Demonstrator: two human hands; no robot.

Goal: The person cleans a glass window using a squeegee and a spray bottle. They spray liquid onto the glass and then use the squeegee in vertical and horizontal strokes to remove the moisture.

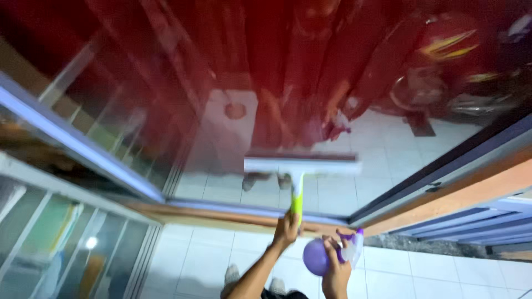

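The squeegee (302,166) sits with its white blade flat against the glass pane (233,127), low on the pane and just above the bottom frame (244,211), its lime-green handle running down into my left hand (286,230), which is wrapped closed around the handle's end. My right hand (336,271) is closed on a purple spray bottle (324,256), held just beside the left hand and off the glass, its pale nozzle end pointing up toward the pane. I judge the step in hand to be the wiping stroke across the lower glass, with the blade blurred as if in motion, though I cannot tell which way it travels. The next move, as I read it, calls for keeping the blade edge pressed evenly on the pane and level with the frame, so that no strip is missed near the corner where the frames meet. Beyond the glass I see red reflections and a white tiled floor (188,260); my feet show below, at the picture's lower edge
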